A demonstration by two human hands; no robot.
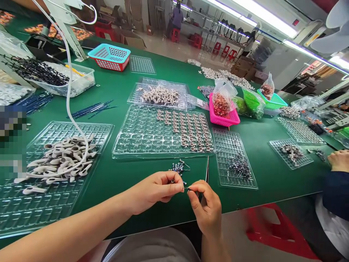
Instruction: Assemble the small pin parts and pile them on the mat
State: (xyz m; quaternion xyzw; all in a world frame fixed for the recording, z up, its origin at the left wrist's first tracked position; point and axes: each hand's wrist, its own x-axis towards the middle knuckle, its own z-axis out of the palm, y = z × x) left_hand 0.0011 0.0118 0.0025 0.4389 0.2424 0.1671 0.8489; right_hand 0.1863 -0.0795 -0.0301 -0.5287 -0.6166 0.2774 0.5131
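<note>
Closest, two bare hands meet low over a dark green, smooth table (pixel 106 174). The left hand (pixel 158 187) pinches one end of a fine, wire-like piece with a dark tip (pixel 185 188) between thumb and forefinger; the right hand (pixel 205 203) pinches the dark end. A small beige shell with a round opening (pixel 172 181) also shows within the left fingers. A slim, pointed, metal-looking tool (pixel 207 170) juts up beside the right hand; whether it is gripped cannot be told.

The wire looks delicate, so an uneven pull could bend or snap it, and a loose pinch could let it drop and be lost among similar parts. The shell might slip too, as the same hand seems to hold both.

The wire's long axis runs roughly left to right, dark end toward the right hand.

Just beyond the hands lies a small heap of wire-legged parts (pixel 179 166); past it, a wide, clear plastic tray (pixel 136 138) holds rows of beige, round-ended parts (pixel 188 127) filling its right side.
</note>
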